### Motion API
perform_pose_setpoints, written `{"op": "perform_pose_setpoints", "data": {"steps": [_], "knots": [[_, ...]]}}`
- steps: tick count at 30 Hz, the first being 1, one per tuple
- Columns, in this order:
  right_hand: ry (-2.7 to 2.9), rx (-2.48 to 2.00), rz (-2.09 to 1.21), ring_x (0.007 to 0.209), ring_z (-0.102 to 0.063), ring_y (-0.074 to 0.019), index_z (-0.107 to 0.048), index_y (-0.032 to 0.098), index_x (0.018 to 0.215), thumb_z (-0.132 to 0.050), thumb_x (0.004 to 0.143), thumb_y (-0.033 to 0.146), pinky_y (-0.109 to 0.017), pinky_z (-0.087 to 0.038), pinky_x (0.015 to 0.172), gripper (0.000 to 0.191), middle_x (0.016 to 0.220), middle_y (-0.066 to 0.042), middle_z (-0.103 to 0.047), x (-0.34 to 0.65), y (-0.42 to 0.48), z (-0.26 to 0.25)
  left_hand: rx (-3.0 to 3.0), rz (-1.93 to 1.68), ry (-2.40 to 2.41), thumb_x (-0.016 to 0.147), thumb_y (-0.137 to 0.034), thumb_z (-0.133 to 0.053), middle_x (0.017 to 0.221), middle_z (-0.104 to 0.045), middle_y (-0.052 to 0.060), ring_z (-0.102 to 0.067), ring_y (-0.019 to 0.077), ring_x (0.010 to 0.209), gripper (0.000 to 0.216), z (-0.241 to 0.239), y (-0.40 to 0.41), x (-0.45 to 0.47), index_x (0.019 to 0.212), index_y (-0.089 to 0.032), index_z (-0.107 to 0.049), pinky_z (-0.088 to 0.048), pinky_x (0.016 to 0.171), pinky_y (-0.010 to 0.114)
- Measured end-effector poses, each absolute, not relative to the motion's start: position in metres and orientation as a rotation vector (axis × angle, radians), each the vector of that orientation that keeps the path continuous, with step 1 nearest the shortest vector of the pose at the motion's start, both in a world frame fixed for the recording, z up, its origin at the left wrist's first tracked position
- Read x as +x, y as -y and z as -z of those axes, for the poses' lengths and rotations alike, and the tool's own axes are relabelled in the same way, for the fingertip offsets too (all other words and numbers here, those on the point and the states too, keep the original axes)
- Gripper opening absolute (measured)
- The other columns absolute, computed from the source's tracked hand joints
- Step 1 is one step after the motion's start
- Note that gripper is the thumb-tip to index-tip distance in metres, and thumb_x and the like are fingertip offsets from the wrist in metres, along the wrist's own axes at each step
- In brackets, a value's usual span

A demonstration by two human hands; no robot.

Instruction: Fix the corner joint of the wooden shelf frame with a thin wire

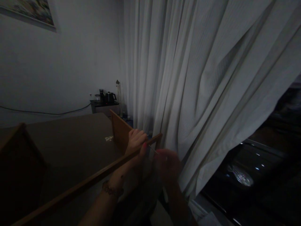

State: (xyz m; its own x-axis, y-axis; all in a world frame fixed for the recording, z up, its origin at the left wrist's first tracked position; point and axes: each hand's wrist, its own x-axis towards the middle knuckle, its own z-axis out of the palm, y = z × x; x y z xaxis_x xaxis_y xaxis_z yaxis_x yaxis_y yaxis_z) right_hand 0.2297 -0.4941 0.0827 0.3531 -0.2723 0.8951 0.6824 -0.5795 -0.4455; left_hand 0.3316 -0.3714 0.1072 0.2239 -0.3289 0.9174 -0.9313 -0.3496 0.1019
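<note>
A brown wooden frame (103,172) runs from the lower left to a corner near the curtain. My left hand (137,141) is wrapped around its rail close to that corner, thumb on the near side and fingers over the far side. In my right hand (168,163), closed and blurred, is a thin metal rod (154,150) whose tip reaches toward the rail beside my left thumb. Whether the tip touches the wood I cannot tell. An upright wooden panel (121,128) stands just beyond my left hand.
Small pale pieces (108,138) lie on a broad brown surface (77,135). Another wooden panel (21,150) rises at left. Long white curtains (188,78) hang close by my right hand. A dark cabinet (105,105) bearing a black kettle (110,97) stands in the far corner.
</note>
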Motion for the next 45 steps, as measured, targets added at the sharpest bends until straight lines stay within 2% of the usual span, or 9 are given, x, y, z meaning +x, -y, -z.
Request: {"op": "perform_pose_setpoints", "data": {"steps": [7,11,17,25,30,32,34,39,45], "knots": [[0.319,-1.457,1.178,0.066,-0.074,-0.0148,-0.063,0.027,0.104,-0.068,0.09,0.026,-0.024,-0.059,0.062,0.015,0.076,0.002,-0.076,0.238,0.494,-0.071,1.847,-1.108,1.147,0.1,-0.05,-0.008,0.068,-0.047,0.002,-0.045,0.0219,0.072,0.053,-0.107,0.372,0.332,0.071,-0.022,-0.042,-0.033,0.077,0.04],[0.308,-1.354,1.152,0.063,-0.074,-0.015,-0.061,0.024,0.094,-0.072,0.087,0.026,-0.025,-0.059,0.06,0.013,0.074,0.002,-0.074,0.242,0.494,-0.071,1.839,-1.091,1.128,0.1,-0.049,-0.009,0.068,-0.047,0.002,-0.044,0.0215,0.073,0.052,-0.107,0.372,0.331,0.07,-0.022,-0.042,-0.033,0.078,0.04],[0.374,-1.475,1.301,0.061,-0.065,-0.0122,-0.06,0.022,0.074,-0.074,0.084,0.022,-0.023,-0.052,0.056,0.017,0.068,0.004,-0.068,0.239,0.499,-0.079,1.802,-1.06,1.129,0.1,-0.047,-0.011,0.069,-0.047,0.002,-0.045,0.022,0.074,0.049,-0.11,0.371,0.326,0.073,-0.022,-0.043,-0.034,0.08,0.041],[0.168,-1.763,1.126,0.051,-0.049,-0.0094,-0.05,0.021,0.063,-0.063,0.091,0.028,-0.022,-0.041,0.053,0.032,0.056,0.007,-0.051,0.217,0.491,-0.096,1.79,-1.035,1.163,0.1,-0.047,-0.014,0.068,-0.047,0.002,-0.043,0.0218,0.073,0.047,-0.109,0.37,0.329,0.072,-0.022,-0.042,-0.033,0.078,0.041],[0.148,-1.718,1.075,0.065,-0.051,-0.0116,-0.055,0.021,0.073,-0.063,0.091,0.034,-0.023,-0.044,0.061,0.023,0.068,0.004,-0.053,0.217,0.491,-0.099,1.805,-1.015,1.147,0.099,-0.048,-0.012,0.068,-0.047,0.003,-0.044,0.0225,0.073,0.05,-0.108,0.37,0.33,0.071,-0.022,-0.043,-0.033,0.078,0.042],[0.163,-1.631,1.005,0.063,-0.05,-0.0109,-0.06,0.023,0.088,-0.065,0.09,0.035,-0.021,-0.043,0.059,0.013,0.069,0.006,-0.052,0.218,0.49,-0.098,1.796,-1.028,1.155,0.1,-0.048,-0.012,0.068,-0.047,0.003,-0.043,0.0221,0.073,0.049,-0.108,0.37,0.33,0.071,-0.022,-0.043,-0.033,0.077,0.041],[0.179,-1.545,0.927,0.058,-0.048,-0.0097,-0.061,0.025,0.1,-0.067,0.089,0.036,-0.019,-0.041,0.053,0.016,0.066,0.007,-0.051,0.218,0.489,-0.098,1.78,-1.038,1.16,0.1,-0.047,-0.013,0.067,-0.047,0.002,-0.043,0.0218,0.072,0.049,-0.109,0.37,0.329,0.071,-0.022,-0.042,-0.033,0.077,0.041],[0.236,-1.516,0.839,0.059,-0.055,-0.0101,-0.066,0.022,0.077,-0.071,0.084,0.042,-0.019,-0.045,0.052,0.022,0.067,0.004,-0.061,0.221,0.494,-0.098,1.813,-0.974,1.153,0.1,-0.047,-0.013,0.067,-0.046,0.002,-0.044,0.0223,0.073,0.048,-0.114,0.369,0.322,0.07,-0.022,-0.04,-0.033,0.076,0.041],[0.283,-1.535,0.753,0.051,-0.058,-0.0113,-0.07,0.021,0.076,-0.074,0.079,0.049,-0.019,-0.047,0.045,0.028,0.061,0.002,-0.064,0.225,0.504,-0.093,1.834,-0.956,1.158,0.1,-0.049,-0.011,0.067,-0.046,0.002,-0.046,0.0223,0.074,0.049,-0.117,0.366,0.319,0.071,-0.022,-0.04,-0.034,0.077,0.041]]}}
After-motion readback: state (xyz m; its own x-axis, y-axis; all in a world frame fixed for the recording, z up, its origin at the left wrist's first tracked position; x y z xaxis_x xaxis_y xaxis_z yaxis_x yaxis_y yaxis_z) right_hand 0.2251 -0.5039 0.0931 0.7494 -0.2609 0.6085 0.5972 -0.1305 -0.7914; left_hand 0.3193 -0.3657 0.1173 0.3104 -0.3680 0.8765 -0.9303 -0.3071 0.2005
